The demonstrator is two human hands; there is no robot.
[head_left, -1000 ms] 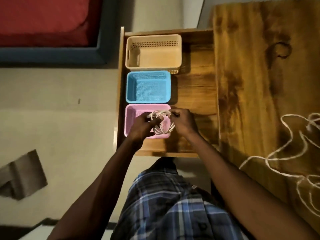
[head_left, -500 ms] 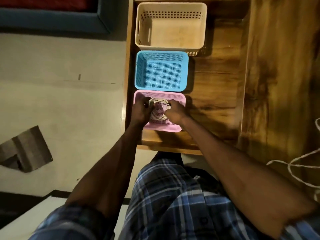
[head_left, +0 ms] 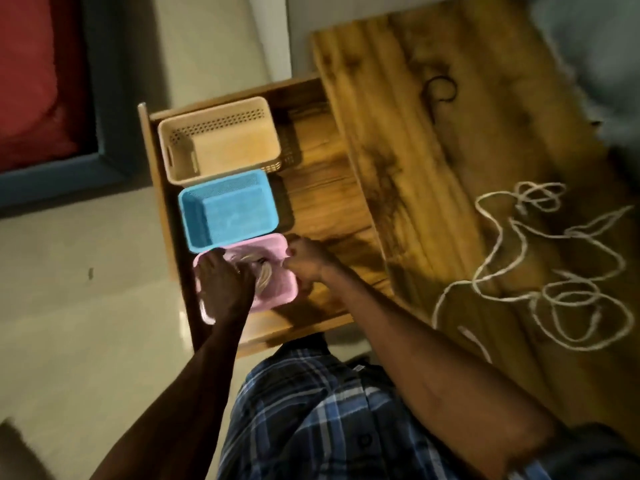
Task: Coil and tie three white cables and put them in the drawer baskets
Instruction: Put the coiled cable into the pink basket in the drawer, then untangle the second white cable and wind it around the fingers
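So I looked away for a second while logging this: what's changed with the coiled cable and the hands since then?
The coiled cable has gone down from above the pink basket into it. The right hand has let go and pulled back to the basket's right rim; whether the left hand still grips the coil is unclear. The blue basket, beige basket and loose cables on the tabletop stayed put.

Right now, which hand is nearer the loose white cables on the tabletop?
Right. The right hand is at the pink basket's table-side rim; the left hand is over its far side, farther from the loose white cables.
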